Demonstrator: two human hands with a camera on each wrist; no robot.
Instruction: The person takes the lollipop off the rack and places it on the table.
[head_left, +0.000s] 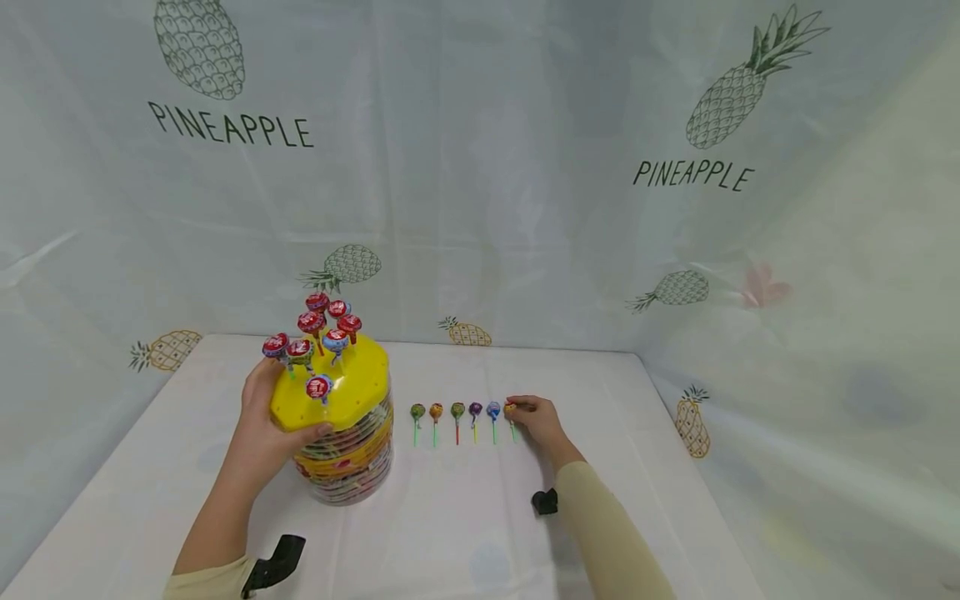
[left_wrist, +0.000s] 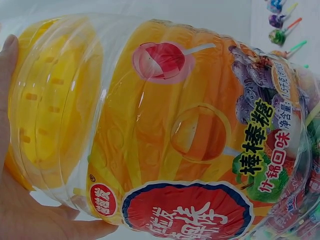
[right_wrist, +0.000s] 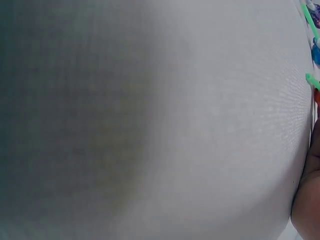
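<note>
Both hands engaged: left hand (head_left: 264,417) grips jar (head_left: 348,454), right hand (head_left: 542,422) pinches lollipop (head_left: 511,410).

Yellow-lidded jar (head_left: 341,417), red-wrapped lollipops (head_left: 318,329), white tablecloth (head_left: 465,517), pineapple-printed pale backdrop (head_left: 480,167)

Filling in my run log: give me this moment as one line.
left hand: grips lollipop jar at yellow lid | right hand: pinches rightmost lollipop in row on table

Six small wrapped lollipops (head_left: 465,419) lie in a row on the white table – eight red-wrapped lollipops (head_left: 318,333) stand in one yellow-lidded clear plastic jar (head_left: 341,433).
</note>
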